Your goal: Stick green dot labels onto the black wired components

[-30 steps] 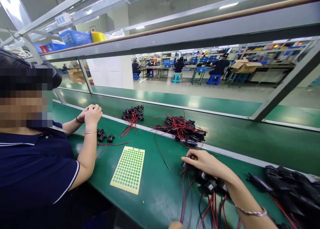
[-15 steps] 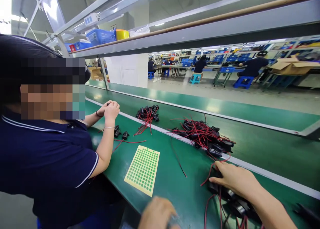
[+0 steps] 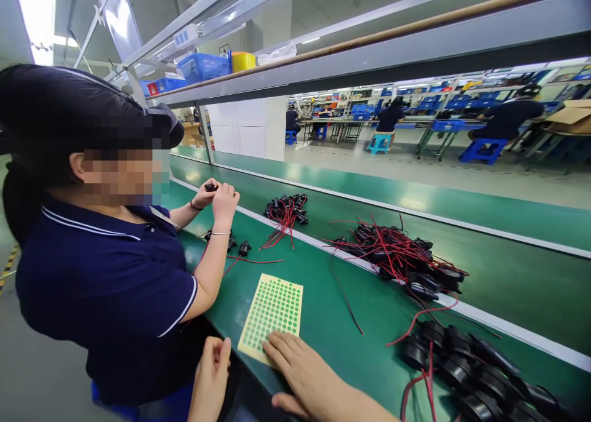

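My right hand (image 3: 314,373) lies open with its fingers stretched over the lower right corner of a sheet of round green stickers (image 3: 272,308). The yellow-backed sheet rests on the green bench, near its front edge. Left of the sheet, off the bench edge, is my left hand (image 3: 211,373), its fingers curled in; I see nothing in them. Several black cylindrical parts with red and black wires (image 3: 457,366) lie close together at the lower right, apart from my right hand.
A bigger heap of the wired parts (image 3: 392,250) straddles the white strip (image 3: 530,330). A smaller heap (image 3: 286,210) lies farther left. A co-worker (image 3: 120,262) sits at my left, holding a small dark part in both hands. A shelf rail (image 3: 369,59) crosses above the bench.
My right hand has left the black parts and come left onto the sticker sheet. My left hand has moved left, off the bench edge. The view has shifted slightly left.
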A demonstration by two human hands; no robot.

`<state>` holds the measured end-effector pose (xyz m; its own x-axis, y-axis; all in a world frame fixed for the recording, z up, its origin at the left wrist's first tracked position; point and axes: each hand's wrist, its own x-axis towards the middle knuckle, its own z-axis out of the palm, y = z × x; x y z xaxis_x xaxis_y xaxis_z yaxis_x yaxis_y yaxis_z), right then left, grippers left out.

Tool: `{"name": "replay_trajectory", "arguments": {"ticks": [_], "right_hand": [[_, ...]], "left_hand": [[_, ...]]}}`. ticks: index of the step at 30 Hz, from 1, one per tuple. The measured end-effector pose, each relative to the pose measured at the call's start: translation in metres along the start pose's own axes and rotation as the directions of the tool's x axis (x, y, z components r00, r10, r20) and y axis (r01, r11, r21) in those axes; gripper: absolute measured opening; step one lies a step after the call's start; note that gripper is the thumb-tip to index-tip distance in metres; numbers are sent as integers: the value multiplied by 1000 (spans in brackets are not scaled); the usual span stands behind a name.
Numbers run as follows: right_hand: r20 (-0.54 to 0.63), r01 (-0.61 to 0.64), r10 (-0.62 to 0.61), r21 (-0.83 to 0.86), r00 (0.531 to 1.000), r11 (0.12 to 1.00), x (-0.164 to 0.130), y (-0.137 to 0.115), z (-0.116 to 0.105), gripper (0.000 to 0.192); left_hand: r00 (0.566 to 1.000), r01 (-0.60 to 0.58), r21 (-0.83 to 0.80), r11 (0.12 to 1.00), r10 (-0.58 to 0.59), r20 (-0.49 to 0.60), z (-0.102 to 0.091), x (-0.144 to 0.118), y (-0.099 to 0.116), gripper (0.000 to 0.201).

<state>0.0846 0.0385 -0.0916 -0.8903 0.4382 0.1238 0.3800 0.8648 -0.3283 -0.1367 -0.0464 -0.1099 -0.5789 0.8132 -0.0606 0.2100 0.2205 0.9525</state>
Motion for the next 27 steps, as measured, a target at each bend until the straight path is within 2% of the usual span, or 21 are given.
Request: {"name": "replay_trajectory", "arguments": {"ticks": [2, 4, 8, 9, 13, 16, 18, 24, 27], "right_hand": [[-8, 30, -29, 38, 1000, 999, -9, -8, 9, 74], [-32, 38, -36, 69, 999, 997, -17, -12, 10, 60], [-107, -17, 27, 95, 994, 995, -18, -21, -1, 14], [-131, -42, 55, 99, 990, 994, -15, -24, -4, 9], [-237, -116, 143, 124, 961, 985, -4, -36, -10, 12], [-307, -128, 161, 123, 938, 984, -1, -41, -10, 10], [-349, -120, 151, 108, 925, 987, -3, -42, -8, 11], [-434, -75, 92, 58, 896, 996, -6, -42, -3, 32], [-440, -26, 67, 100, 896, 995, -7, -39, -11, 31]], "left_hand": [[989, 139, -121, 983, -130, 74, 1, -15, -11, 74], [961, 251, -238, 938, -212, 179, 6, -29, -16, 77], [916, 354, -403, 844, -226, 331, 14, -43, -8, 67], [910, 365, -429, 827, -219, 351, 15, -44, -3, 64], [895, 383, -492, 782, -182, 407, 21, -46, 15, 58], [889, 385, -511, 769, -160, 429, 26, -46, 25, 55], [886, 387, -511, 768, -156, 436, 29, -46, 30, 55], [892, 372, -507, 777, -149, 427, 35, -46, 36, 53], [889, 383, -513, 768, -156, 431, 36, -45, 37, 56]]}}
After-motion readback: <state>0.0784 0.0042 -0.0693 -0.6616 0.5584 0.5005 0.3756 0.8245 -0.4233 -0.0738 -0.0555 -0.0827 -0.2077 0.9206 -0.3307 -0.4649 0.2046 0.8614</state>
